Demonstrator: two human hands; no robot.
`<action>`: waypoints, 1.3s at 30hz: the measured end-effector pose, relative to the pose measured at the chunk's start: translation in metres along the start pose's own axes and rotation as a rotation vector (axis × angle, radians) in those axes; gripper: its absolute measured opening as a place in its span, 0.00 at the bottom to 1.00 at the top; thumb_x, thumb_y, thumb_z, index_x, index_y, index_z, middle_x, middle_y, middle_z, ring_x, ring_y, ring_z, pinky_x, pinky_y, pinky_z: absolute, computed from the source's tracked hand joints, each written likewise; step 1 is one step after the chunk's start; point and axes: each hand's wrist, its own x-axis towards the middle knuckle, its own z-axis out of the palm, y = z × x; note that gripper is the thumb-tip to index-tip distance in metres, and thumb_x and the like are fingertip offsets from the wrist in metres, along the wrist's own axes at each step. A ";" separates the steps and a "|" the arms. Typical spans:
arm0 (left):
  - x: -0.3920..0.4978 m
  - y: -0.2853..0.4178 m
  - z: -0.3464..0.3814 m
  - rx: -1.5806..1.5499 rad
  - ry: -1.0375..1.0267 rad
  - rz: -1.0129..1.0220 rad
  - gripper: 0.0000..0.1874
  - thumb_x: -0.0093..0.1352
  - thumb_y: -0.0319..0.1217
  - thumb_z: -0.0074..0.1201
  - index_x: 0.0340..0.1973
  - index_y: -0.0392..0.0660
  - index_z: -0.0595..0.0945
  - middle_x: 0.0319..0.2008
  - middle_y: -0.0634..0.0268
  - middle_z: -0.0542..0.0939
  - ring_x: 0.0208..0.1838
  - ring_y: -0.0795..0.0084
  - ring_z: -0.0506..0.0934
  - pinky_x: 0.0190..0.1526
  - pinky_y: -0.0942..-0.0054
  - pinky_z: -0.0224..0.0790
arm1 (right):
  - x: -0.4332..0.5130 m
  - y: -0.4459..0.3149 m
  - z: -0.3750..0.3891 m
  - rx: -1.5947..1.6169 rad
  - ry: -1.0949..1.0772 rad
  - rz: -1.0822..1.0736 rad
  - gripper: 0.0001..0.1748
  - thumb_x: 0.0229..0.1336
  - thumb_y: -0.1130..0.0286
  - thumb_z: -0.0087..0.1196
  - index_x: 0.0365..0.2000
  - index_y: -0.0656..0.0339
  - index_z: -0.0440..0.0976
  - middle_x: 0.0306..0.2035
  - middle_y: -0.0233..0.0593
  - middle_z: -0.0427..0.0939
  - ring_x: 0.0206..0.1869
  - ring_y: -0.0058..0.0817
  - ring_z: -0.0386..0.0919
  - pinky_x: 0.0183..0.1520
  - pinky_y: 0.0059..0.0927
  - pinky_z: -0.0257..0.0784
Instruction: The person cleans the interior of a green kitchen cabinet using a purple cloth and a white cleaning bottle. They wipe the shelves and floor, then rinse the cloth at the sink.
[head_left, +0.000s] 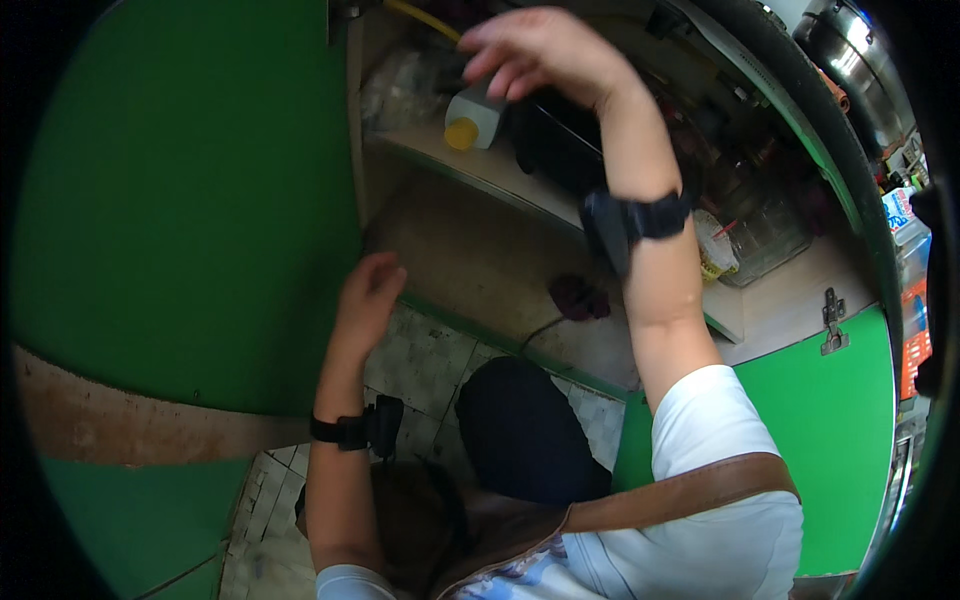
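Observation:
My right hand (551, 56) reaches over the upper part of an open cabinet, blurred, its fingers apart and nothing in them. Just below its fingertips, a whitish plastic jug (480, 112) with a yellow cap (461, 133) lies on the cabinet shelf (450, 161). Beside the jug sits a black object (559, 139), partly behind my right forearm. My left hand (369, 296) is half curled in front of the lower compartment, close to the green door panel (195, 202). No object shows in it, though its palm and some fingers are hidden.
A dark reddish cloth-like bundle (579, 297) lies on the cabinet floor. Right of my forearm stand a yellow basket (716, 259) and a clear container (776, 232). An open green door (825, 420) hangs by a metal hinge (834, 322). A steel pot (855, 67) stands above.

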 end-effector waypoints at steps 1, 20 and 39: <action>0.000 0.000 -0.001 0.009 0.018 -0.025 0.20 0.71 0.35 0.56 0.55 0.40 0.76 0.46 0.61 0.80 0.44 0.75 0.76 0.42 0.77 0.70 | -0.010 -0.001 0.021 0.018 -0.129 0.095 0.24 0.60 0.53 0.56 0.47 0.61 0.79 0.42 0.42 0.84 0.35 0.25 0.83 0.34 0.23 0.79; 0.001 -0.001 -0.001 0.029 -0.018 -0.057 0.21 0.71 0.35 0.55 0.56 0.38 0.75 0.43 0.63 0.78 0.40 0.76 0.76 0.39 0.76 0.70 | 0.048 0.128 0.073 -1.732 -0.132 -0.082 0.21 0.53 0.62 0.57 0.50 0.45 0.76 0.55 0.43 0.71 0.61 0.44 0.66 0.59 0.67 0.58; -0.002 0.010 0.007 0.036 0.177 0.009 0.43 0.66 0.32 0.62 0.72 0.43 0.55 0.58 0.54 0.72 0.56 0.64 0.75 0.55 0.64 0.69 | -0.039 -0.004 0.129 -0.954 0.547 -0.465 0.43 0.36 0.49 0.71 0.43 0.79 0.72 0.42 0.57 0.73 0.47 0.48 0.70 0.50 0.44 0.73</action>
